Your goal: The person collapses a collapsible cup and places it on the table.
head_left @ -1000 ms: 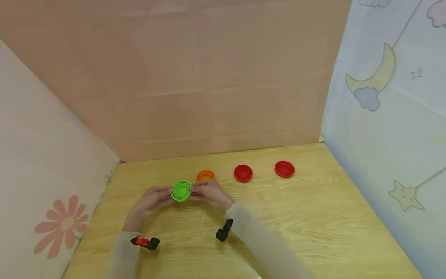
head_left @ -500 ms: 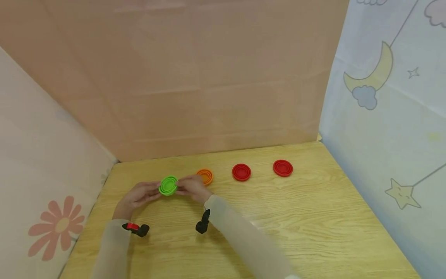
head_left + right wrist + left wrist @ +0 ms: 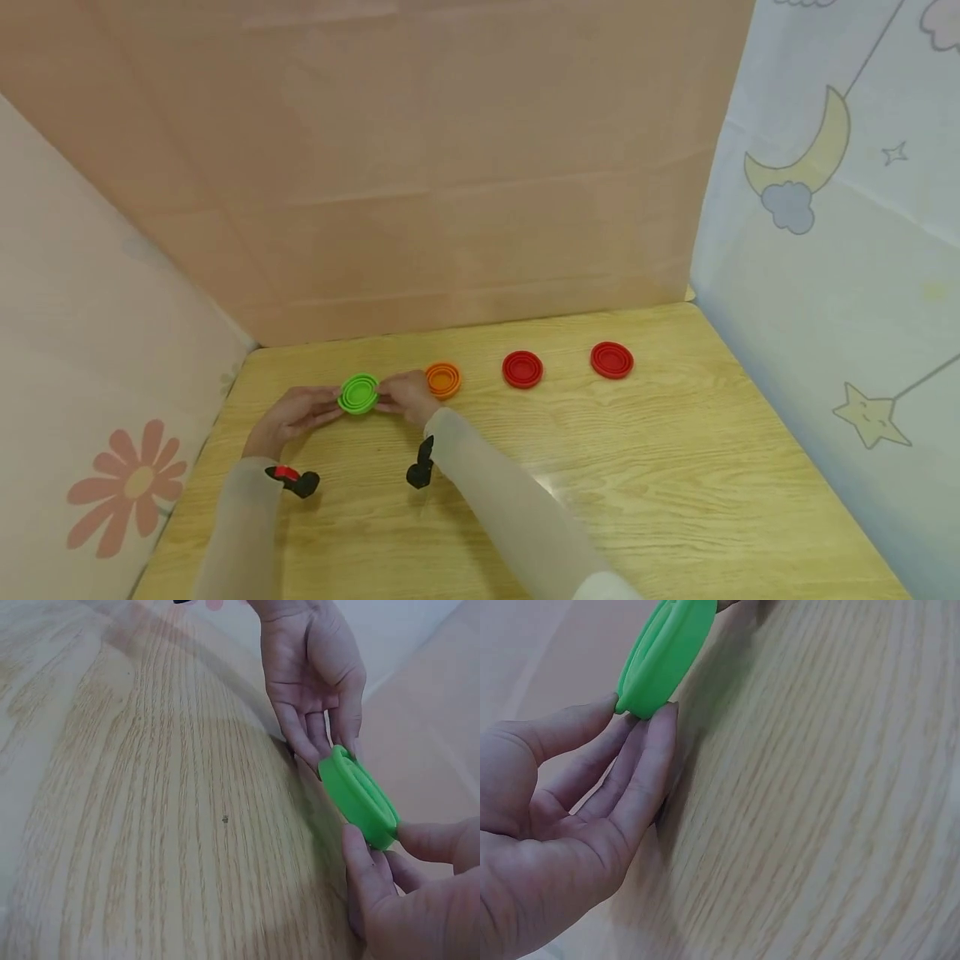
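Between both hands is a round green collapsible cup [image 3: 358, 393], folded flat with concentric rings. My left hand [image 3: 294, 412] pinches its left rim; in the left wrist view the thumb lies on one face and the fingertips [image 3: 664, 720] on the other. My right hand [image 3: 408, 395] pinches the opposite rim, with the thumb and fingers on either side of the green cup [image 3: 358, 796] in the right wrist view. The cup is tilted, close over the table. Just right of the right hand lies an orange collapsible cup [image 3: 443, 380].
Two red collapsible cups, the nearer one [image 3: 522, 369] and the farther one [image 3: 612, 360], lie in a row to the right on the wooden table [image 3: 675, 467]. A tan backdrop [image 3: 450, 192] stands behind, with patterned panels at both sides.
Both hands have carried the green cup to the left and slightly away from me, clear of the orange cup's front. Most of this shift came in the first half second.
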A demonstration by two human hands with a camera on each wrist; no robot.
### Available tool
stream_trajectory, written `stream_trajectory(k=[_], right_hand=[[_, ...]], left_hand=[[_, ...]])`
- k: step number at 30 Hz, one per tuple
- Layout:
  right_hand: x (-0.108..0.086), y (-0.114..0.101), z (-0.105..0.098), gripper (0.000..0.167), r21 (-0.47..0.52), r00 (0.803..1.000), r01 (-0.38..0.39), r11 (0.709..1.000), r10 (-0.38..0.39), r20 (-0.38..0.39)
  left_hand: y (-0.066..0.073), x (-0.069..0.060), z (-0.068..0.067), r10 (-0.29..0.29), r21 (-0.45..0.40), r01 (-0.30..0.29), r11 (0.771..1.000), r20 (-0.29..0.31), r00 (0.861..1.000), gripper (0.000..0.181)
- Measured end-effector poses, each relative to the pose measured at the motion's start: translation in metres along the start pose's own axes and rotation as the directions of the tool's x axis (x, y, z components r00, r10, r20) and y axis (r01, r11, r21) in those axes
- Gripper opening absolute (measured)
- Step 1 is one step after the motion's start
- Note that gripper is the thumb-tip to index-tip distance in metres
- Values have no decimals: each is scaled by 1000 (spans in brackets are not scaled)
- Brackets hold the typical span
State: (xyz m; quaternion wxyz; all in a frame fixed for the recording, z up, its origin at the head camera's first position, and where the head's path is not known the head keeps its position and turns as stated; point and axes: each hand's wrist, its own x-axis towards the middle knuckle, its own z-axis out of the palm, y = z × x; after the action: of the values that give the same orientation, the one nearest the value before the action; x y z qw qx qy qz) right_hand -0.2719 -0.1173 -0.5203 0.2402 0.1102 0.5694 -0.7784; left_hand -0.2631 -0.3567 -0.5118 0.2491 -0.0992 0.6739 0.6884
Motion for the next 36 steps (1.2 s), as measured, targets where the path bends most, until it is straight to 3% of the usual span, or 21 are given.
stream_trajectory(k=[5,10,18,21,24,27,33,36], right_hand=[[2,0,0,25,-5,1000,8,1000,-8,-11],[4,0,4,26,-86,997,55,995,-60,-54],[8,2,9,17,-188,982,81,979,-110,-150],[10,5,10,11,-277,975,103,955,-152,-160],[10,8,10,6,-383,967,134,914,-205,-150],[10,9,9,7,-430,963,171,887,-243,-119],[9,9,6,10,-460,952,189,868,-277,-132],[11,12,6,12,-488,948,176,855,-281,-151]], left_hand=[[5,3,0,-16,42,17,999,-38,999,56],[8,7,-1,-15,140,24,990,-65,998,63],[11,3,6,-2,217,26,976,-112,994,60],[11,0,8,2,230,31,973,-142,990,60],[12,-3,10,17,260,26,965,-164,986,59],[11,-4,12,52,298,11,955,-204,978,55],[4,0,23,130,442,10,897,-284,950,41],[0,1,28,139,437,11,899,-310,941,39]])
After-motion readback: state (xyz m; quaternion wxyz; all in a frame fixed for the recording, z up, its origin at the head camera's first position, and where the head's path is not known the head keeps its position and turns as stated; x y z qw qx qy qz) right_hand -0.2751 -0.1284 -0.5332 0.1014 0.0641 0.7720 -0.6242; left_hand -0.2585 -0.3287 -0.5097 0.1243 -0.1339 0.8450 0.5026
